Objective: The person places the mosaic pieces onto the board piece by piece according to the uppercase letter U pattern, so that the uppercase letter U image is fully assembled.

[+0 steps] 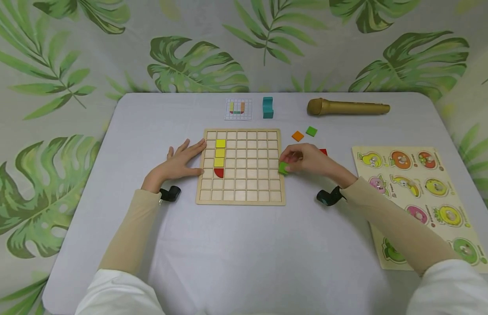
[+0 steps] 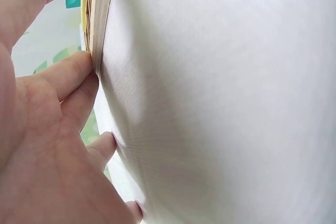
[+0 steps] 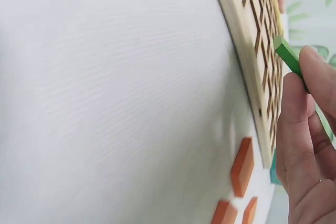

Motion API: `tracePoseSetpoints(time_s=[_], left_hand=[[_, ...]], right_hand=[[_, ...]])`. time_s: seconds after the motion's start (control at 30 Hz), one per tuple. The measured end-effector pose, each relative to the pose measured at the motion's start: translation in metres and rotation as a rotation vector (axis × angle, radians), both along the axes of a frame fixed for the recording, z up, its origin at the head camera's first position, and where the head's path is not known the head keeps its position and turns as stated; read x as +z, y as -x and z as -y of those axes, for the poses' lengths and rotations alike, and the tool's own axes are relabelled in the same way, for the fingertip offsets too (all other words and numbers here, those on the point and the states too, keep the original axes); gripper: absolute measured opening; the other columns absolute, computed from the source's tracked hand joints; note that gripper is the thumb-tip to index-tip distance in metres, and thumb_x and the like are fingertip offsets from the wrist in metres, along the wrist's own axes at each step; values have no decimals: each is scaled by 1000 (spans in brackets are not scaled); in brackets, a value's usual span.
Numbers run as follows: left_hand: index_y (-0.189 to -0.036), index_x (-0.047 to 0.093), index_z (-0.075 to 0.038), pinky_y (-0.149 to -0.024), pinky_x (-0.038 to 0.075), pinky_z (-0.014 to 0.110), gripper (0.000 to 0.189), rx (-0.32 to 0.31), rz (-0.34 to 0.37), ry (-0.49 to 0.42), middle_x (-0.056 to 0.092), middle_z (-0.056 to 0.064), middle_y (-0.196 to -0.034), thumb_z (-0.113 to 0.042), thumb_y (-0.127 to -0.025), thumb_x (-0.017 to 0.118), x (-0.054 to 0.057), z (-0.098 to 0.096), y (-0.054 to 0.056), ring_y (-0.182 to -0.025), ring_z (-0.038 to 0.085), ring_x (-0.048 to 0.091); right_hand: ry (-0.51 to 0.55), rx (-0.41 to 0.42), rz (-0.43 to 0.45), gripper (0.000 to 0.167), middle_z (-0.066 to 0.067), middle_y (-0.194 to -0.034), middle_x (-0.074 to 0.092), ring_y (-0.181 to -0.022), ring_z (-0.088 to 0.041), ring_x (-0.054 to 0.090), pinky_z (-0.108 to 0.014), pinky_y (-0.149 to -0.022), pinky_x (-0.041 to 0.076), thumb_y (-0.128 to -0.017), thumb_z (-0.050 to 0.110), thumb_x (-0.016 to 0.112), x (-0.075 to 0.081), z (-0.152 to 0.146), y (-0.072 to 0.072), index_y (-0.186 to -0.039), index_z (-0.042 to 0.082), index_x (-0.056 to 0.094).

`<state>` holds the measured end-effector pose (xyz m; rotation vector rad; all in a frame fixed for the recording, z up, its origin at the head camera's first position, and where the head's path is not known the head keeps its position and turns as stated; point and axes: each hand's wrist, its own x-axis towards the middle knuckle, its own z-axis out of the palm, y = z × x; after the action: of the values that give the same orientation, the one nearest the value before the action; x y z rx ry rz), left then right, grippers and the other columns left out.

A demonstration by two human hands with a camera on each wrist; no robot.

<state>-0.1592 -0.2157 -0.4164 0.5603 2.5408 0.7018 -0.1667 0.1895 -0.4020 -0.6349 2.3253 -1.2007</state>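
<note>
A wooden grid board [image 1: 252,175] lies flat on the table. Three yellow square tiles [image 1: 220,153] form a column in its left part, with a red quarter-round tile [image 1: 219,172] directly below them. My left hand [image 1: 180,162] rests at the board's left edge, fingers spread and touching the frame; in the left wrist view, fingertips meet its side. Between thumb and fingers, my right hand [image 1: 311,160] pinches a green square tile [image 3: 287,55] over the board's right edge. Beyond that hand lie an orange tile [image 1: 298,136], another green tile [image 1: 311,131] and a partly hidden red piece [image 1: 324,152].
Behind the board are a small pattern card [image 1: 238,109] showing a U shape, a teal block [image 1: 268,108] and a gold microphone [image 1: 348,107]. A fruit puzzle board [image 1: 401,205] lies on the right, partly under my right forearm.
</note>
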Motion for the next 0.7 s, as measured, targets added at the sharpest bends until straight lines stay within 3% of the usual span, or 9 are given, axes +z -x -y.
tracePoseSetpoints(time_s=[0.33, 0.7], left_hand=[[-155, 13, -17, -103, -18, 62, 86, -2, -1, 2, 6, 1, -160, -39, -90, 64, 0, 0, 0, -143, 31, -12], [-155, 13, -19, -103, -18, 62, 86, 18, 8, -1, 6, 0, -160, -39, -89, 65, -1, 0, 1, -144, 30, -12]], right_hand=[[126, 79, 21, 16, -10, -90, 62, -85, -23, 55, -27, -76, 46, -85, 5, 72, 3, 51, 12, -100, 1, 69], [101, 172, 6, 11, -7, -84, 61, -77, -20, 55, -27, -72, 47, -84, -1, 71, -4, 118, 16, -95, 3, 68]])
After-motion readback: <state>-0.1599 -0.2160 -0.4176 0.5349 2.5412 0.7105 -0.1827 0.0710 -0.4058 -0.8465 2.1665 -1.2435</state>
